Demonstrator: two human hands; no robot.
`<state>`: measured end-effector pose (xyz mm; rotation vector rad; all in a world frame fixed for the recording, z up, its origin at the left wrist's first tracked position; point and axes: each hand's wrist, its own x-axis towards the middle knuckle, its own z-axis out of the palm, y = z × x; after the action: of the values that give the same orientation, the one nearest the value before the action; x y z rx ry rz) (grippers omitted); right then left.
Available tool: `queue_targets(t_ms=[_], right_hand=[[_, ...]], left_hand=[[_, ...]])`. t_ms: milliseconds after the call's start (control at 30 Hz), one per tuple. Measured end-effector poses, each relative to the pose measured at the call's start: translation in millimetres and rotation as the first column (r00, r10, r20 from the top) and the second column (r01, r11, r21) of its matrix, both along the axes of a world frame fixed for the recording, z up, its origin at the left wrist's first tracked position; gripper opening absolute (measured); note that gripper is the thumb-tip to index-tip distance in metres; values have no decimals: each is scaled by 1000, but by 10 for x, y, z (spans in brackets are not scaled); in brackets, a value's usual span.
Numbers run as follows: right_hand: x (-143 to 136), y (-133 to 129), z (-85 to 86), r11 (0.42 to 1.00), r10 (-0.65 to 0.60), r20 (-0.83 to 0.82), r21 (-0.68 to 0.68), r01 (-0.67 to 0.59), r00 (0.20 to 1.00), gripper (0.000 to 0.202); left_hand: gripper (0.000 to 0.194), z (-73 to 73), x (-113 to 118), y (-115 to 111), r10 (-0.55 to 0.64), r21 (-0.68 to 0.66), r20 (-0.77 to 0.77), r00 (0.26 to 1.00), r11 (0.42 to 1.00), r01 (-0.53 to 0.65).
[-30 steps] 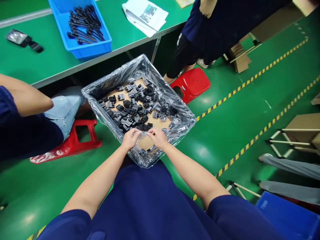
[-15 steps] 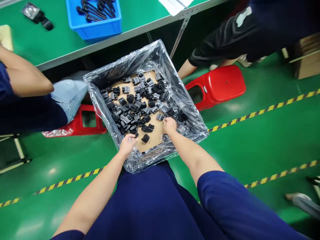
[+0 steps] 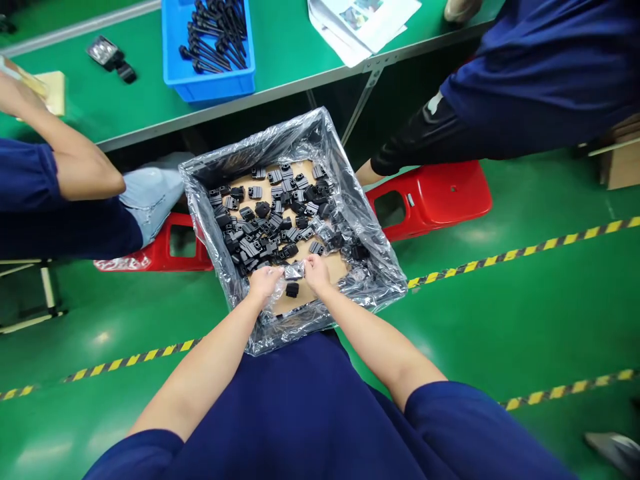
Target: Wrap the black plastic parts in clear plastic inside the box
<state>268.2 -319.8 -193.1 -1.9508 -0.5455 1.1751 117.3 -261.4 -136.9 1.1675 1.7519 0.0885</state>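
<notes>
One left hand [image 3: 265, 281] and one right hand [image 3: 318, 275], both nearly closed, are pinching a film-wrapped part [image 3: 294, 270] between them, over a plastic-lined box [image 3: 358, 208] where black parts [image 3: 251, 247] are lying; beyond, a blue bin [image 3: 216, 87] is standing.

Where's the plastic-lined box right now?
Head view, centre: box between two red stools, this side of the green table, left hand and right hand over its near side.

We see a blue bin [image 3: 215, 88] of black rods [image 3: 215, 39] and papers [image 3: 370, 23] on the green bench [image 3: 287, 50], red stools [image 3: 447, 193] nearby.
</notes>
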Motion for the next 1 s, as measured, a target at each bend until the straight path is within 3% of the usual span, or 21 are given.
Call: queue_targets(t_ms=[67,133,200,267,333,400,467,567,633,700,733,800,900,933,1000], right_hand=[[19,20,62,999,41,152,1,-42,987,16],[2,28,139,994,101,207,28,-109,973,19],[-60,23,219,976,185,195,75,-202,963,22],[-131,26,289,956,256,150,110,-273,955,23],[-142,67,331,936,313,72,143,-320,947,24],[-31,165,322,926,336,77,152,-344,939,27],[212,308,243,937,321,264,53,-347,909,27],[668,524,20,902,431,543,-268,-338,721,34],[891,615,-142,810,586,544,-421,-409,600,29],[990,639,-260,766,643,524,-460,-450,559,20],[998,624,-292,783,621,522,-441,-438,585,19],[954,543,-298,866,496,482,-339,-368,723,20],[800,338,-191,977,211,176,-82,-199,962,20],[734,265,-137,991,132,-3,9,-132,991,21],[593,145,-27,991,58,-374,133,-8,926,29]], left_hand=[[34,29,-25,50,-25,75,-56,998,997,29],[47,48,-37,73,-27,110,5,1000,994,26],[66,63,-36,76,-149,149,143,979,981,127],[72,76,-29,73,-325,212,250,912,937,276],[57,88,-35,74,-432,227,278,858,897,378],[36,90,-71,72,-431,168,233,872,901,401],[30,81,-139,50,-332,117,154,931,941,316],[28,57,-267,-36,-98,80,113,989,993,89],[22,51,-336,-106,14,19,166,986,1000,-18],[22,58,-368,-152,131,-28,244,961,991,-128],[25,65,-368,-158,179,-37,279,943,984,-176],[33,78,-330,-136,253,-52,334,908,967,-250],[59,75,-196,-46,358,-178,403,843,933,-311],[66,67,-141,-13,401,-241,428,810,914,-326],[73,39,-37,41,453,-359,482,750,883,-303]])
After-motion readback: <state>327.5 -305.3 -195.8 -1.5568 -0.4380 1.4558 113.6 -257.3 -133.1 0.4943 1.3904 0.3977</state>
